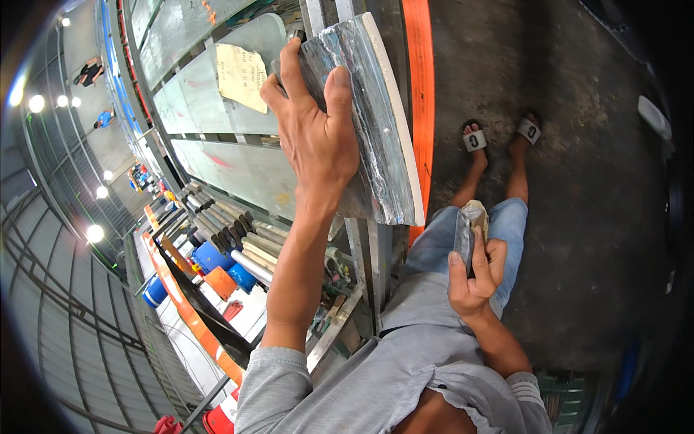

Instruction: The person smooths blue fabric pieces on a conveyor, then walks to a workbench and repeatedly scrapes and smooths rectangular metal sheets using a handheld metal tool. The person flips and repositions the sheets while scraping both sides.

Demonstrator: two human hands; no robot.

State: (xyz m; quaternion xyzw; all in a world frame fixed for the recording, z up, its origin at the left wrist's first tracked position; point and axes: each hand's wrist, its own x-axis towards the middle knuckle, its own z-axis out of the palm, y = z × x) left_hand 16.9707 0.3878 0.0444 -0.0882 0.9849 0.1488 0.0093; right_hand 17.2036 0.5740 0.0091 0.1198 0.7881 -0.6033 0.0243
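Upper centre, the left hand [318, 134] grips a paint-streaked grey slab [365, 116], long axis slanting down-right. Mid-right, the right hand [473, 284] clasps a narrow grey block [463, 237], upright.

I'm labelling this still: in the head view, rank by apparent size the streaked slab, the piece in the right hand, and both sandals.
Streaked slab
Piece in the right hand
Sandals, too alike to rank

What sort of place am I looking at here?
Probably an industrial workshop or factory floor: grey ribbed metal cladding, bright round white lamps and rounded blue plastic containers suggest it.
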